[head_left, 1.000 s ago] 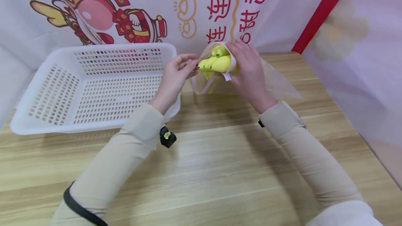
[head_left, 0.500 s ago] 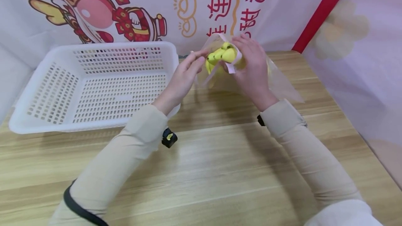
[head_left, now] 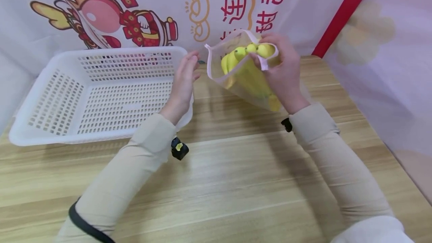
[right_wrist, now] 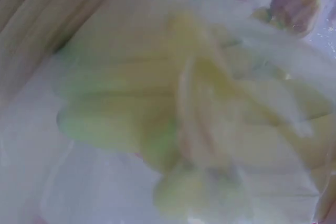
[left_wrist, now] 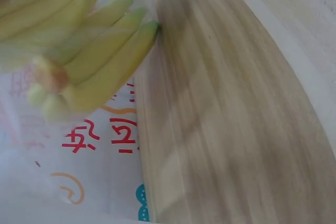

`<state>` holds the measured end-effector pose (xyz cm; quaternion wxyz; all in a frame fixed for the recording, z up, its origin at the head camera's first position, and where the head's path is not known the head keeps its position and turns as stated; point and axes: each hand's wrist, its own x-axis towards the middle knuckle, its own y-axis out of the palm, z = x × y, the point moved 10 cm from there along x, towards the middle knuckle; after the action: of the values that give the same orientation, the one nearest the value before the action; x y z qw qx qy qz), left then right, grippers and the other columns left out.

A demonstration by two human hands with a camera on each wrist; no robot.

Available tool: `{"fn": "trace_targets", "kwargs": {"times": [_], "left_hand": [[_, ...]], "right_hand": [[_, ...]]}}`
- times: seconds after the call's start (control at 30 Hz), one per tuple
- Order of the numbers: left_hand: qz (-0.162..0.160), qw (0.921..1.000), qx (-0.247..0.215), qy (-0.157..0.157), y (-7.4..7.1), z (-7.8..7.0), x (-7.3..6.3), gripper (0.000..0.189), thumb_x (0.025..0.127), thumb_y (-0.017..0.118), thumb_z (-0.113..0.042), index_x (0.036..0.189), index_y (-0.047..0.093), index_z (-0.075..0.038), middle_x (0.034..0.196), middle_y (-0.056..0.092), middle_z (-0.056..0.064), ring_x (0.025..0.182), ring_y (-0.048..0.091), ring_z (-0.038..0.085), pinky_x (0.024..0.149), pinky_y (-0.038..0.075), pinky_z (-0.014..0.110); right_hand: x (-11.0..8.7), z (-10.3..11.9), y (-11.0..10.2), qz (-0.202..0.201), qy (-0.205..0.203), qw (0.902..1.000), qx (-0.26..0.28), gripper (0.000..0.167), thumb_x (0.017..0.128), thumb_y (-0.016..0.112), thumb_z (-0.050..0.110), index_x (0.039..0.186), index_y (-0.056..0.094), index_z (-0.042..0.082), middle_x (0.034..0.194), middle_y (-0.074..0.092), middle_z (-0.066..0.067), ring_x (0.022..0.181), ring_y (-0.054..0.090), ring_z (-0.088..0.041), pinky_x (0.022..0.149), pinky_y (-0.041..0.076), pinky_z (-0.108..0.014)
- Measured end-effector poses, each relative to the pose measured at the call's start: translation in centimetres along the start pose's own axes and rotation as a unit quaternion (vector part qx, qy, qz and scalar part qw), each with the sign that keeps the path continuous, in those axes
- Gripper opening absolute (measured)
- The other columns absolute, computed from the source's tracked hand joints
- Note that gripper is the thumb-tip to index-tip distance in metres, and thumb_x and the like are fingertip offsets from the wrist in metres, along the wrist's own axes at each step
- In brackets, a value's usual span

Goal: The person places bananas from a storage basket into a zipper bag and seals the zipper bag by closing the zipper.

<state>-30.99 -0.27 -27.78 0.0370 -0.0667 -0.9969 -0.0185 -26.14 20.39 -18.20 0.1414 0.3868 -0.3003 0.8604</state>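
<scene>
My right hand (head_left: 285, 72) grips the rim of a translucent bag (head_left: 219, 79), its thumb inside the mouth and its fingers outside. Yellow bananas (head_left: 240, 53) fill the bag, tips toward the opening; the mouth gapes to the left with a pale edge. Through the film, the left wrist view shows bunches of bananas (left_wrist: 113, 51) with green tips. Film blurs the bananas (right_wrist: 115, 121) in the right wrist view. My left hand (head_left: 182, 83) is off the bag, fingers nearly straight, beside the right end of a white basket (head_left: 101, 137).
The basket has perforated walls and takes up the left of the wooden table (head_left: 229, 190). A printed white cloth (head_left: 209, 6) hangs close behind the basket and bag. Small black wrist devices, including a black cube (head_left: 179, 148), hang below both cuffs.
My left hand has let go of the bag's mouth and drawn back left to the basket. My right hand has moved right and tilted the bag; its mouth now gapes wider, showing more bananas.
</scene>
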Motion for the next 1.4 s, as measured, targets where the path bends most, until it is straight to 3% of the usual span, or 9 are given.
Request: {"fn": "trace_targets", "kwargs": {"times": [0.2, 0.5, 0.63, 0.8, 0.9, 1.03, 1.13, 1.2, 1.4], "left_hand": [[0.023, 0.9979, 0.041, -0.044, 0.6, 1.1, -0.1, 0.049, 0.102, 0.035, -0.034, 0.147, 0.033, -0.016, 0.153, 0.035, 0.002, 0.135, 0.04, 0.02, 0.112, 0.034, 0.036], [0.026, 0.9983, 0.019, -0.048, 0.6, 1.6, 0.0, 0.051, 0.101, 0.038, -0.031, 0.148, 0.032, -0.013, 0.155, 0.033, 0.002, 0.139, 0.036, 0.017, 0.114, 0.033, 0.035], [0.023, 0.9989, -0.007, -0.04, 0.5, 1.5, 0.1, 0.05, 0.101, 0.04, -0.026, 0.147, 0.032, -0.009, 0.154, 0.035, 0.006, 0.141, 0.034, 0.018, 0.115, 0.033, 0.036], [0.028, 0.9985, -0.02, -0.042, 0.6, 1.5, 0.2, 0.049, 0.101, 0.041, -0.024, 0.146, 0.033, -0.006, 0.151, 0.039, 0.01, 0.14, 0.036, 0.019, 0.115, 0.032, 0.035], [0.031, 0.9983, -0.027, -0.042, 0.5, 1.5, 0.2, 0.049, 0.101, 0.041, -0.022, 0.146, 0.034, -0.005, 0.15, 0.041, 0.011, 0.14, 0.036, 0.02, 0.116, 0.031, 0.036], [0.029, 0.998, -0.042, -0.036, 0.5, 1.3, 0.3, 0.047, 0.1, 0.041, -0.02, 0.144, 0.036, -0.003, 0.148, 0.042, 0.012, 0.139, 0.037, 0.021, 0.117, 0.031, 0.038], [0.03, 0.9981, -0.04, -0.037, 0.6, 1.2, 0.3, 0.047, 0.1, 0.043, -0.018, 0.143, 0.037, -0.003, 0.147, 0.043, 0.012, 0.138, 0.038, 0.021, 0.117, 0.031, 0.038], [0.03, 0.9982, -0.03, -0.043, 0.7, 1.2, 0.3, 0.046, 0.1, 0.044, -0.017, 0.143, 0.038, -0.002, 0.147, 0.043, 0.011, 0.138, 0.039, 0.02, 0.116, 0.032, 0.037], [0.046, 0.9961, 0.008, -0.076, 0.8, 1.0, 0.3, 0.047, 0.099, 0.045, -0.019, 0.144, 0.037, -0.005, 0.149, 0.041, 0.008, 0.137, 0.04, 0.018, 0.115, 0.033, 0.036]], "right_hand": [[0.5, -2.2, -1.0, -0.033, 0.096, 0.9921, 0.074, 0.026, 0.087, 0.068, 0.013, 0.101, 0.062, -0.008, 0.114, 0.066, -0.012, 0.111, 0.059, -0.013, 0.1, 0.05, -0.029], [0.5, -4.0, -1.7, -0.06, 0.15, 0.977, 0.139, 0.008, 0.086, 0.07, 0.015, 0.091, 0.068, 0.01, 0.1, 0.069, 0.005, 0.104, 0.062, -0.012, 0.094, 0.051, -0.024], [0.6, -5.0, -1.7, -0.069, 0.188, 0.9634, 0.178, 0.005, 0.086, 0.07, 0.016, 0.089, 0.069, 0.012, 0.105, 0.068, 0.004, 0.106, 0.059, -0.014, 0.091, 0.051, -0.022], [0.5, -6.3, -1.3, -0.055, 0.245, 0.9478, 0.196, 0.006, 0.089, 0.066, 0.018, 0.092, 0.066, 0.013, 0.122, 0.054, 0.001, 0.118, 0.048, -0.013, 0.102, 0.046, -0.027], [0.3, -7.0, -1.4, -0.068, 0.283, 0.9336, 0.209, 0.009, 0.087, 0.066, 0.022, 0.091, 0.066, 0.014, 0.113, 0.054, 0.003, 0.112, 0.047, -0.01, 0.098, 0.045, -0.024], [-0.1, -7.8, -1.8, -0.102, 0.327, 0.9087, 0.238, 0.015, 0.082, 0.067, 0.027, 0.09, 0.07, 0.014, 0.095, 0.059, 0.005, 0.096, 0.05, -0.008, 0.082, 0.045, -0.022], [-0.4, -8.4, -1.8, -0.107, 0.351, 0.895, 0.254, 0.018, 0.081, 0.067, 0.028, 0.091, 0.07, 0.013, 0.092, 0.059, 0.004, 0.091, 0.051, -0.009, 0.076, 0.046, -0.021], [-0.6, -8.8, -1.8, -0.102, 0.365, 0.8875, 0.262, 0.019, 0.082, 0.066, 0.029, 0.092, 0.068, 0.013, 0.092, 0.059, 0.003, 0.088, 0.051, -0.009, 0.076, 0.047, -0.02], [-0.9, -10.1, -1.7, -0.097, 0.383, 0.8798, 0.264, 0.021, 0.083, 0.064, 0.03, 0.092, 0.067, 0.012, 0.084, 0.056, 0.001, 0.077, 0.051, -0.009, 0.067, 0.049, -0.015]]}}
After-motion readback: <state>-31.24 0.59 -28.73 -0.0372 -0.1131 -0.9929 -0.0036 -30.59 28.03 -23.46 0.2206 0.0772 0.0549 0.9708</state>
